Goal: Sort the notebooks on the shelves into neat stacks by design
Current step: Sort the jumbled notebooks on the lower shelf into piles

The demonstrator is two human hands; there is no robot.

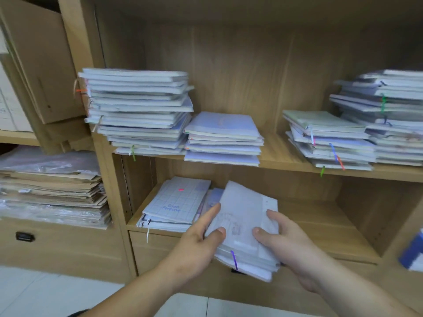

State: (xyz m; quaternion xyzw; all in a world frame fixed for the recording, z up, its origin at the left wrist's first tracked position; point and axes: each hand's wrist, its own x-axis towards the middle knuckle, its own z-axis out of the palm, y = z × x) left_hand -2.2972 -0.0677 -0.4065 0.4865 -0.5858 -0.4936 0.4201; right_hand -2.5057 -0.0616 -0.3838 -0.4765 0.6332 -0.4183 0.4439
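Observation:
Both hands hold a small pile of pale notebooks [246, 227] at the front of the lower shelf [320, 227]. My left hand [201, 243] grips its left edge with the thumb on top. My right hand [286, 243] grips the right edge the same way. A purple ribbon hangs from the pile's near side. To the left lies a grid-patterned notebook stack [176, 202] with blue lettering. On the upper shelf [274, 154] stand a tall stack [139, 110], a short lilac stack [223, 138], a greenish-topped stack [327, 138] and a tall stack [393, 115] at the far right.
A cardboard box [39, 65] fills the upper left compartment. Brown envelopes and plastic sleeves [52, 186] are piled below it. A drawer front with a dark handle [24, 236] sits under them. A blue-and-white object [413, 252] shows at the right edge. Pale floor tiles lie below.

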